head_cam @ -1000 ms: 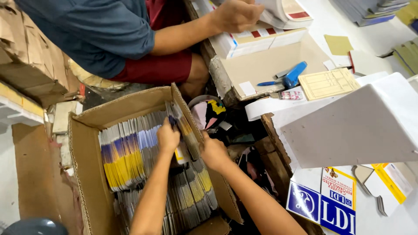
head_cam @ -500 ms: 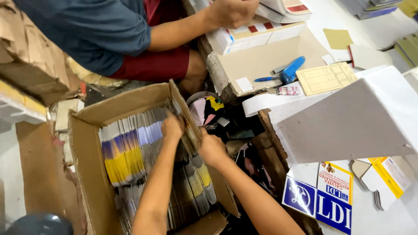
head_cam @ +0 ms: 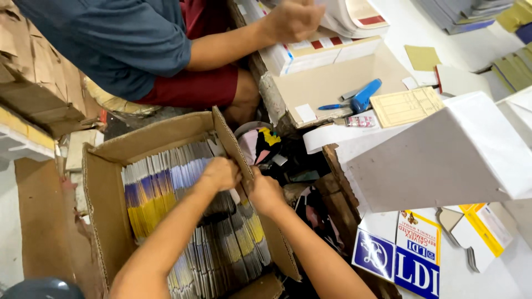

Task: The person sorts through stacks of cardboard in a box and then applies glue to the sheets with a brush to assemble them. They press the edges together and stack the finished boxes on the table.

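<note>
While both forearms were reached down from the near edge, the left hand (head_cam: 220,173) was seen pressed into the upright booklets (head_cam: 166,188) packed in rows inside an open cardboard box (head_cam: 102,205) on the floor. Its fingers were curled down among the top edges of the stack, at the far right part of the box; whether a booklet was actually pinched could not be told. The right hand (head_cam: 265,191) was set just right of it, at the box's right wall, whose flap (head_cam: 230,141) stood up between the two hands; its fingers were hidden behind the cardboard, so their grip could not be told either. The booklets were shown with blue, yellow and grey spines, the far row leaning, the nearer rows fanned towards the near right corner.

At the far side, a co-worker in a blue shirt and red shorts was seated, one hand (head_cam: 291,19) laid on a pile of white pads (head_cam: 321,50). On the tabletop (head_cam: 327,83) beside them a blue stapler (head_cam: 366,95) and a yellowish form pad (head_cam: 406,106) were lying. To the right a large white sheet (head_cam: 443,160) was propped at a tilt, with blue-and-white printed cards (head_cam: 399,257) near it.
</note>
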